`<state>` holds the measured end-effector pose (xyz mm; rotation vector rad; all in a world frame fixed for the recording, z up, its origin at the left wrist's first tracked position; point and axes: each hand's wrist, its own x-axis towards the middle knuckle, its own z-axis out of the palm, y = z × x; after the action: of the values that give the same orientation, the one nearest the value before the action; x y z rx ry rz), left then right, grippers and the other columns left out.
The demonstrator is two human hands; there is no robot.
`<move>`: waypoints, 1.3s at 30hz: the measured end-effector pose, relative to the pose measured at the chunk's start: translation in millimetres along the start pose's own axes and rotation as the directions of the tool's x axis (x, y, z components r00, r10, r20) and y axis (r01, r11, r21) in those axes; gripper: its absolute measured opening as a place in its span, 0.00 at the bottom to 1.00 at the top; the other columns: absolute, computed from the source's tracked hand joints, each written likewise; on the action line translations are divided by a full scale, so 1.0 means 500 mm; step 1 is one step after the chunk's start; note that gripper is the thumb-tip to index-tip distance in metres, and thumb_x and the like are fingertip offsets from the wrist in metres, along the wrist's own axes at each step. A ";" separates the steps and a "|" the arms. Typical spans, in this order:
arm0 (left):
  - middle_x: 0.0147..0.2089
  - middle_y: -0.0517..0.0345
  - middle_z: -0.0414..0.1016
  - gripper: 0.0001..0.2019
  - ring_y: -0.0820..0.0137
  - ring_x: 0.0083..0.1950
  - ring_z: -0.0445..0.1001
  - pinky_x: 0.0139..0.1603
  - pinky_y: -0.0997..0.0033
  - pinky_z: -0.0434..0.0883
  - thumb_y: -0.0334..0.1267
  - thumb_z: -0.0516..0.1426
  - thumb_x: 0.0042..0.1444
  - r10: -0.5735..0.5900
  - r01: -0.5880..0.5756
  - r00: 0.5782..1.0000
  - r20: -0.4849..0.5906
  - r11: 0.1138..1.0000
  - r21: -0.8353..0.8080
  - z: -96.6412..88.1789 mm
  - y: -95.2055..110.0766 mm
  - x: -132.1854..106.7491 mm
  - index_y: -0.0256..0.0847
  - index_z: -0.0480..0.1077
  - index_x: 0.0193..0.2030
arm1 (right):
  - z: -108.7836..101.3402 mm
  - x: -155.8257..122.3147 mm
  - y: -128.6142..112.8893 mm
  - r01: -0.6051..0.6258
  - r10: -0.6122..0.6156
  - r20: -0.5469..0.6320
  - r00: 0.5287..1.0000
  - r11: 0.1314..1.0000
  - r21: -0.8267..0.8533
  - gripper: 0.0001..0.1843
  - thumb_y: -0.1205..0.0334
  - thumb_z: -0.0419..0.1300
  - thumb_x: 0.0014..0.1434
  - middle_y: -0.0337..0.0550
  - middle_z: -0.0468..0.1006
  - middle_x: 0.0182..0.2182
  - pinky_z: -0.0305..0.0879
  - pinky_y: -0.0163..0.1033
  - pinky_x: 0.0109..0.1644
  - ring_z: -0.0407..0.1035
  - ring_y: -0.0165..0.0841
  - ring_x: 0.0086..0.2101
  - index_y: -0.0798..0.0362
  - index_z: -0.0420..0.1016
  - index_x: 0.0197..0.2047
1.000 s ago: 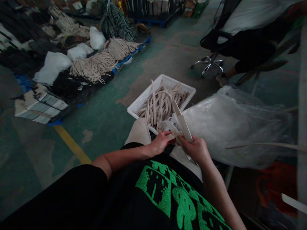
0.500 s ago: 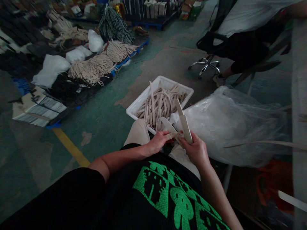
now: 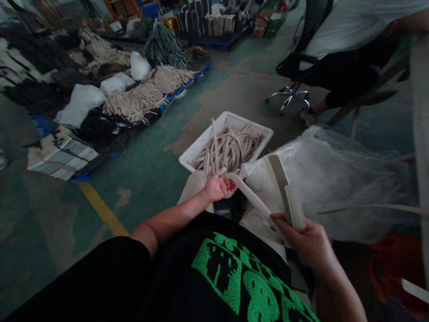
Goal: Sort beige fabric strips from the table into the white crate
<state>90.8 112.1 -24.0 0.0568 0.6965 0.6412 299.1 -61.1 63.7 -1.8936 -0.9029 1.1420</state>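
Observation:
My left hand (image 3: 217,188) is palm up beside the front edge of the white bin, its fingers curled at the end of a pale flat strap (image 3: 252,197). That strap runs slantwise down to my right hand (image 3: 306,237). My right hand is closed around the strap and a folded, wider off-white band (image 3: 279,176), whose stubby end piece (image 3: 295,208) stands up above my fingers. The exact grip of my left fingertips is partly hidden. Many beige straps (image 3: 231,147) lie tangled in the white plastic bin (image 3: 197,154) in front of my knees.
A clear plastic bag (image 3: 321,165) bulges at the right, beside a table edge (image 3: 418,134). A seated person (image 3: 362,40) is near a black wheeled chair (image 3: 295,67). Pallets at left bear bundled cords (image 3: 134,100), white bags (image 3: 80,105) and stacked bundles (image 3: 62,152).
My hands have moved apart: the right went right and down with the folded band, the left slightly left with its palm turned up. A length of strap now stretches between them.

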 end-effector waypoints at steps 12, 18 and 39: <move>0.28 0.59 0.76 0.06 0.77 0.28 0.74 0.36 0.77 0.71 0.31 0.56 0.65 0.353 -0.366 0.914 -0.198 0.930 -0.028 0.056 0.134 0.044 0.35 0.75 0.39 | -0.002 -0.006 0.048 -0.111 0.109 0.035 0.993 0.992 0.052 0.25 0.41 0.70 0.40 0.43 0.77 0.20 0.54 0.34 0.16 0.58 0.28 0.16 0.55 0.84 0.32; 0.28 0.60 0.76 0.13 0.77 0.25 0.71 0.28 0.77 0.66 0.41 0.68 0.52 0.496 -0.457 0.868 -0.006 0.804 0.381 0.055 0.082 -0.003 0.37 0.75 0.41 | -0.012 0.060 0.078 -0.025 0.029 -0.071 0.997 0.998 0.055 0.28 0.41 0.68 0.47 0.45 0.81 0.25 0.53 0.33 0.17 0.55 0.25 0.16 0.57 0.86 0.41; 0.53 0.46 0.79 0.28 0.58 0.50 0.77 0.48 0.63 0.72 0.55 0.67 0.49 0.069 -0.285 0.932 0.356 0.746 0.602 0.029 -0.088 -0.082 0.45 0.78 0.55 | 0.090 0.107 -0.045 0.112 -0.066 -0.123 0.990 0.905 0.411 0.26 0.38 0.68 0.44 0.35 0.63 0.11 0.53 0.34 0.18 0.55 0.27 0.15 0.56 0.76 0.23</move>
<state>99.1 55.7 -0.2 0.8714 0.5761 0.5306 272.9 5.3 46.8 -1.5301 -0.6189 1.0687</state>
